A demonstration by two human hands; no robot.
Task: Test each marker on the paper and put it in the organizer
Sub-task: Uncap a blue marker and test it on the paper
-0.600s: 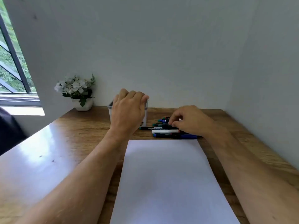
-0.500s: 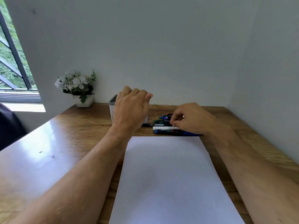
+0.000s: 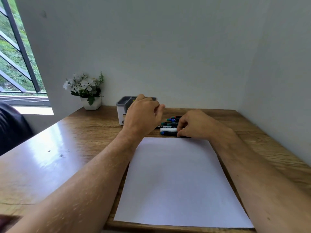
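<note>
Lying flat on the desk [image 3: 87, 132], the paper [image 3: 176, 179] is seen blank, its near edge just inside the desk's front edge and its far edge just short of the markers [image 3: 168, 127]. The markers are bunched side by side at 12 o'clock from the paper, caps pointing toward 9 o'clock, the nearest one almost touching the sheet's far edge. The right hand [image 3: 196, 125] is laid over the right end of the bunch, fingers curled down onto the nearest markers; whether one is actually pinched cannot be told. The left hand [image 3: 143, 116] is held above the desk in front of the organizer [image 3: 124, 105], loosely curled with nothing seen in it. The organizer is set at 11 o'clock from the paper, close to the back wall, its grey rim and dividers partly hidden by that hand. A flower pot [image 3: 90, 103] is placed at 9 o'clock from the organizer, well apart from it. Open wood is left at 9 o'clock of the sheet as far as the desk's left edge; at 3 o'clock only a narrower strip is left before the side wall.
</note>
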